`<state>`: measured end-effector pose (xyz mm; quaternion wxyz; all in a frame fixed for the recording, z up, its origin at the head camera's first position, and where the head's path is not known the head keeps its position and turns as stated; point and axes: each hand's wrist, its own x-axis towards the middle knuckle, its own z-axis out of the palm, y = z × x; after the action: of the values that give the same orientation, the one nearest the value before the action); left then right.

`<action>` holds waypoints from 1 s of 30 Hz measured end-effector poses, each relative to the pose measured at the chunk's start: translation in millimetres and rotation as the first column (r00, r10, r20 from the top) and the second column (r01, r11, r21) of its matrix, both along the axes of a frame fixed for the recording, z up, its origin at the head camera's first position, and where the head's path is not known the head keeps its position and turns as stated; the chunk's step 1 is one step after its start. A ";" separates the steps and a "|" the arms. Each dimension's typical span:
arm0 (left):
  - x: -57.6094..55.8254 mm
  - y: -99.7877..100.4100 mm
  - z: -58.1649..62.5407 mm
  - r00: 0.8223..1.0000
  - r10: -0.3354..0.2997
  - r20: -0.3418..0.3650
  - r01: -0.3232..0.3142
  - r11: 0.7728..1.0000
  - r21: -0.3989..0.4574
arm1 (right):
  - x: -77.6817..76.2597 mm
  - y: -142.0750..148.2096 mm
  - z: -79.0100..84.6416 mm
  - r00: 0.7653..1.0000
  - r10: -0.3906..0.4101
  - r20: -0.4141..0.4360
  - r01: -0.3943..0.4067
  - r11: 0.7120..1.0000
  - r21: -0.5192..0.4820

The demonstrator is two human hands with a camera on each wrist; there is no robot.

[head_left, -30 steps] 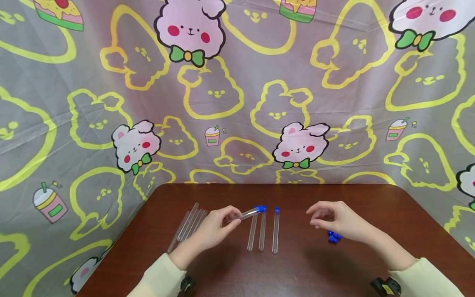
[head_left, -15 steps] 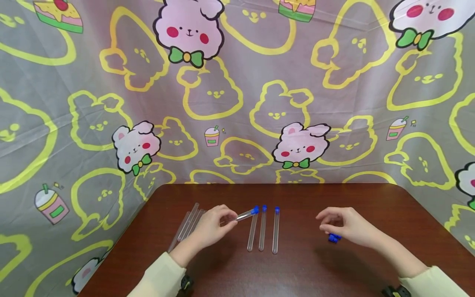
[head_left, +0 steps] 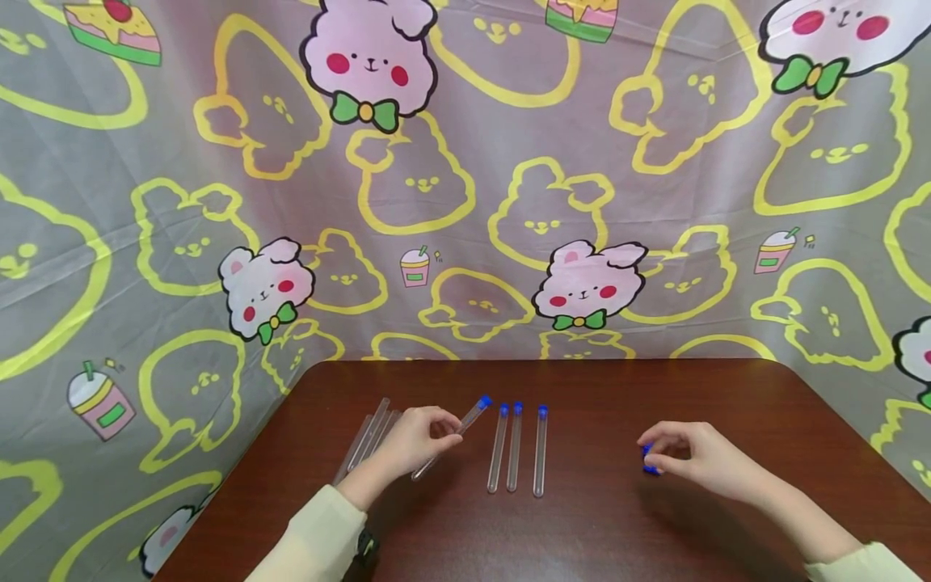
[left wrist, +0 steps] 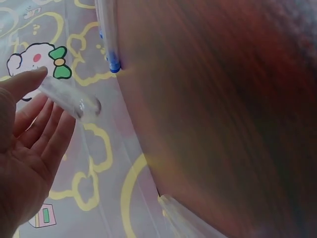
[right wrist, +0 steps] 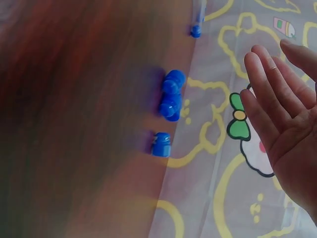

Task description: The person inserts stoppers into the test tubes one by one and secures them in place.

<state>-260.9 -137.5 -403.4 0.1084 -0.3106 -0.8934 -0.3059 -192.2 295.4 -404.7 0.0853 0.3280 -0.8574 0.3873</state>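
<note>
Between thumb and fingers, my left hand (head_left: pixel 418 446) pinches a clear test tube (head_left: pixel 473 416) topped with a blue cap. It is tilted, the capped end pointing up and away; in the left wrist view the tube's rounded end (left wrist: pixel 84 105) shows near the fingers. Several loose blue caps (right wrist: pixel 172 94) lie on the table at the right. My right hand (head_left: pixel 701 453) hovers over them with relaxed, slightly bent fingers and nothing held. In the head view it hides most of the caps. Three capped test tubes (head_left: pixel 541 457) lie side by side at mid-table.
Several test tubes (head_left: pixel 376 436) without visible caps lie at the table's left, partly behind the left forearm. The brown table (head_left: pixel 582 533) ends at a patterned cloth (head_left: pixel 465 202) hanging behind and at both sides.
My left hand has shifted slightly left, and its tube has swung to a steeper slant, away from the tubes lying mid-table. My right hand has moved right and down toward the loose caps.
</note>
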 end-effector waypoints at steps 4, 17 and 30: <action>-5.9 1.1 -1.9 0.999 -0.011 0.047 0.011 1.000 -0.008 | 1.9 5.2 -3.8 0.999 -0.015 0.041 0.015 1.000 0.002; -23.3 8.6 -16.5 0.988 -0.026 0.154 0.031 0.999 -0.033 | 2.4 17.3 -11.0 0.994 -0.095 -0.044 0.099 0.990 0.100; -35.1 15.8 -29.4 0.962 0.021 0.271 0.003 0.996 -0.089 | -1.1 19.7 -11.5 0.995 -0.096 -0.007 0.097 0.988 0.121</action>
<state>-296.0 -121.7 -432.8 -0.0275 -0.2662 -0.9139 -0.3053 -193.3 315.0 -416.2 0.0845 0.2910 -0.8942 0.3296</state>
